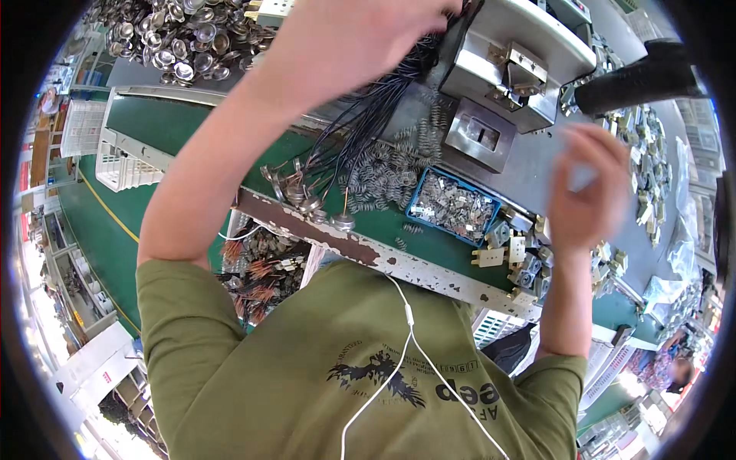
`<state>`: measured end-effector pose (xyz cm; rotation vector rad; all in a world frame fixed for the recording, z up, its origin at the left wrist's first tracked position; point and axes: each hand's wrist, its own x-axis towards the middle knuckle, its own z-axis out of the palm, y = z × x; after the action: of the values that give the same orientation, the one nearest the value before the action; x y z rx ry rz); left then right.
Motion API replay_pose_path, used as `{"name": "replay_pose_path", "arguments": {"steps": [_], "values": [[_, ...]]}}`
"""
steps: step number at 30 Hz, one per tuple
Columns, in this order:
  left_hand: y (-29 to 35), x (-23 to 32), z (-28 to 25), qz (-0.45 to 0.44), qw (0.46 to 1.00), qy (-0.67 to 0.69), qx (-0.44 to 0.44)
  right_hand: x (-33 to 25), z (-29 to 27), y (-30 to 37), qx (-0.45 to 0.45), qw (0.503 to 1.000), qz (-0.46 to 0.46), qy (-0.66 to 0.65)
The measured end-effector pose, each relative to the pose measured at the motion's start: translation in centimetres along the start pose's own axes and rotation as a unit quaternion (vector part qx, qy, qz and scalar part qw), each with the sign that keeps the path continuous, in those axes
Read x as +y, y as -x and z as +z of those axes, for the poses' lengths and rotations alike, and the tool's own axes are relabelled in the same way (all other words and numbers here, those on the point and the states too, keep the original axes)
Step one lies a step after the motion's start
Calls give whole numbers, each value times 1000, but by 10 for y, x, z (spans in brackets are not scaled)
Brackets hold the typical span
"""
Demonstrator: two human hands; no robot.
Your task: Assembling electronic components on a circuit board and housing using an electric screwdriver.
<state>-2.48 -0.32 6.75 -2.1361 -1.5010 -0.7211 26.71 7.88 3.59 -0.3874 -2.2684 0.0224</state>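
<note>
My left hand (360,34) is stretched across the top of the view, above a bundle of black cables (368,115). Its fingertips run out at the upper edge, so what they hold, if anything, is hidden. On the other side, my right hand (589,192) is raised over the bench, right of a metal press fixture (481,136). Motion blurs its curled fingers; a gap shows between thumb and fingers, and I cannot make out anything held. Coil springs (383,172) lie in a pile beside the cables. A blue tray (418,213) holds many small metal parts.
Shiny round metal cups (184,46) are heaped at the far left. A machine (506,69) stands at the back, with a black cylindrical arm (640,86) to its right. Plug-like blocks (510,253) lie near the bench's chipped front edge (345,244). More such pieces (652,153) cover the right side.
</note>
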Motion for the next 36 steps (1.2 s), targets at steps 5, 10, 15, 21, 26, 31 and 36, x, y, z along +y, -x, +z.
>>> {"name": "replay_pose_path", "arguments": {"steps": [5,10,15,21,26,31,36], "values": [[39,24,35,21,997,4,-75,78,-32,-34,305,925,201,-108],[44,32,60,53,991,-56,-109,128,12,-50,130,949,263,-115],[41,31,68,30,990,-69,-116,126,12,-49,35,975,215,-37],[29,35,50,23,993,19,-113,143,9,29,-255,940,171,148],[28,37,28,-5,985,69,-157,110,13,51,-244,955,78,147],[28,31,18,-90,970,172,-142,102,-9,58,-215,951,216,38],[8,29,-17,-234,929,249,-146,64,-27,53,-114,978,165,-51]]}}
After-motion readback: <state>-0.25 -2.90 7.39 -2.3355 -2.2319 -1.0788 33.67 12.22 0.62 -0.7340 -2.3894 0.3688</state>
